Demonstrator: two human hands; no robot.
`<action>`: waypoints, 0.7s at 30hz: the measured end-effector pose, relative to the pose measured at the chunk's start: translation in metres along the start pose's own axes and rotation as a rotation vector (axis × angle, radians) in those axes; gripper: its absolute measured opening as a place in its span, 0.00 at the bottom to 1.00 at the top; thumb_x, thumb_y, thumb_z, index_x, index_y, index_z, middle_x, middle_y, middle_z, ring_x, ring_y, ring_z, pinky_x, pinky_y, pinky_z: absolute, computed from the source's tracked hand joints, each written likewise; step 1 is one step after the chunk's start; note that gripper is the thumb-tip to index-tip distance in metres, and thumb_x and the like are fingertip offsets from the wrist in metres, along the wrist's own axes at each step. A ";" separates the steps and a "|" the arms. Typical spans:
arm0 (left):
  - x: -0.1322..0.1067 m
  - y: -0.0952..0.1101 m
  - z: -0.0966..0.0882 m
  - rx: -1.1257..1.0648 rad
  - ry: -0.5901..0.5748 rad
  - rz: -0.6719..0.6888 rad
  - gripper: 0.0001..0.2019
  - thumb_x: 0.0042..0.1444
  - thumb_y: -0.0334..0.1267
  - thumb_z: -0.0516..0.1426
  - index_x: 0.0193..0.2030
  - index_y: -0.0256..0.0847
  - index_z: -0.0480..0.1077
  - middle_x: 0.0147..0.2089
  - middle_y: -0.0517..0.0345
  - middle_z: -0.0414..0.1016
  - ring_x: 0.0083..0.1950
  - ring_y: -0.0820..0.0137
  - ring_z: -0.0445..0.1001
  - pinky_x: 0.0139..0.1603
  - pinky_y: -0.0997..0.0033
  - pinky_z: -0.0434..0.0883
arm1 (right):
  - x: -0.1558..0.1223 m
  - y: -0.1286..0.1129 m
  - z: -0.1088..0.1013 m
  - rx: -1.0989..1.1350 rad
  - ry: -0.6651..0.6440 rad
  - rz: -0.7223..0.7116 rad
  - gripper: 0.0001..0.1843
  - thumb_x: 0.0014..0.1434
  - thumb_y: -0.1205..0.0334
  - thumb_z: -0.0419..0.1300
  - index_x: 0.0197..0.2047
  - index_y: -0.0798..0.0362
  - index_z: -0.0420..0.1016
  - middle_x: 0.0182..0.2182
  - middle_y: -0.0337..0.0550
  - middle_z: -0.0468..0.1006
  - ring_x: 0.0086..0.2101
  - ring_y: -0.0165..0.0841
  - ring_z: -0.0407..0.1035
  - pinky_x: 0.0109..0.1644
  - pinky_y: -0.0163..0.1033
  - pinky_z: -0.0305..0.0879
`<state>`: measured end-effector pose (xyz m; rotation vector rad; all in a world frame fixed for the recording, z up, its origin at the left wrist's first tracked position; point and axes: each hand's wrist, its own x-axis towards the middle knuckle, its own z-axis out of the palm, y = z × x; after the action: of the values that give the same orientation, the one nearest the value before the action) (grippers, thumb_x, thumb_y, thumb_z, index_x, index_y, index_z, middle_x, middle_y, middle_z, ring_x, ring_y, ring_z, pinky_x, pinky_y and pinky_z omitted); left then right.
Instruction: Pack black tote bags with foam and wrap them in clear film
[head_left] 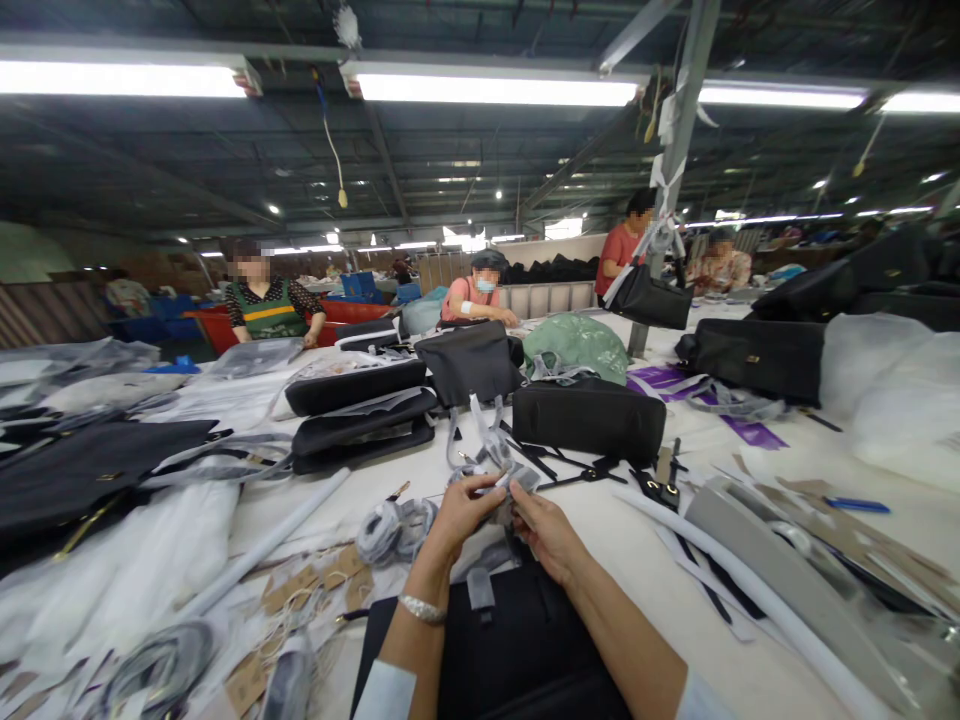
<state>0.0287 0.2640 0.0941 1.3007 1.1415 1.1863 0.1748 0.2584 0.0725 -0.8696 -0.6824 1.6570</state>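
Note:
Both of my hands meet above the table, just beyond a black handbag [517,650] that lies in front of me. My left hand [469,505] and my right hand [544,525] pinch a plastic-wrapped strap [491,445] between the fingertips. Its loops trail away across the white table [592,510]. Which part each finger grips is partly hidden. On the bag's flap sits a small tab in clear wrap [480,590]. A silver bracelet [422,608] circles my left wrist.
Black bags [589,418] stand beyond my hands. Coiled wrapped straps [394,528] and cardboard tags [349,575] lie left. Rightward are black buckled straps [660,485], a white tube [720,560] and a blue pen-like tool [859,505]. Several people work across the table; a bag [651,295] hangs on a post.

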 end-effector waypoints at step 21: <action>0.003 -0.004 0.000 0.213 0.043 0.232 0.12 0.51 0.39 0.64 0.41 0.38 0.79 0.45 0.48 0.81 0.48 0.60 0.77 0.51 0.63 0.71 | 0.004 0.011 -0.004 -0.057 -0.002 -0.129 0.19 0.44 0.53 0.75 0.36 0.55 0.82 0.32 0.39 0.81 0.28 0.26 0.70 0.33 0.30 0.70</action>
<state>0.0290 0.2675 0.0900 1.6114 1.1976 1.2921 0.1714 0.2601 0.0610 -0.8464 -0.7741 1.5301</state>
